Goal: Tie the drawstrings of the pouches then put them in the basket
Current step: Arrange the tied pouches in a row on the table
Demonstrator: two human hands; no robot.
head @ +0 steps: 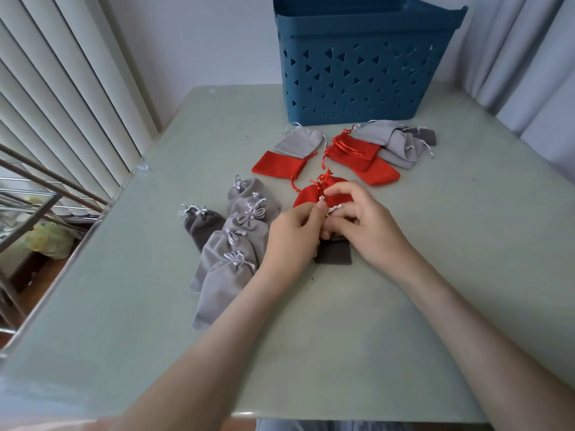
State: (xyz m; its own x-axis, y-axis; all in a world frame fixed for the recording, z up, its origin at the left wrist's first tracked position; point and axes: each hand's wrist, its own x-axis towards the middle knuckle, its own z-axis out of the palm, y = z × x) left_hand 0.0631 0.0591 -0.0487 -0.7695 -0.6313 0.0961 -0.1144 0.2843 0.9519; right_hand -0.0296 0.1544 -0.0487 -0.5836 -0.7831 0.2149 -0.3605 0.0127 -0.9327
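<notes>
**Q:** What do the hands hold?

**A:** The left hand (292, 231) and right hand (370, 231) meet over the middle of the pale green bench (435, 290). Both sets of fingers are curled and each pinches part of a white drawstring (334, 209). The cord belongs to a dark grey pouch (334, 256) that lies flat on the bench under the hands. Only its lower end shows.

**Q:** Where is the basket?

**A:** A blue basket (361, 73) with triangle cut-outs stands upright at the far edge of the bench, well apart from the hands. From this angle its inside cannot be seen.

**Q:** And the other pouches?

**A:** Toward the left edge, a row of light grey tied pouches (230, 256) overlaps from near to far, each with a white knot at its neck. Just beside them, nearer the left edge, lie two dark grey tied pouches (202, 227). Two red tied pouches (317, 194) lie just beyond the fingertips. Between the hands and the basket lie flat ones with loose cords: a red pouch (277, 166), a light grey pouch (298, 141) overlapping it, a stack of red pouches (357, 155), and a grey heap (395, 141) toward the right edge.

**Q:** Anything around the bench?

**A:** White vertical blinds (62, 88) hang past the left edge.
</notes>
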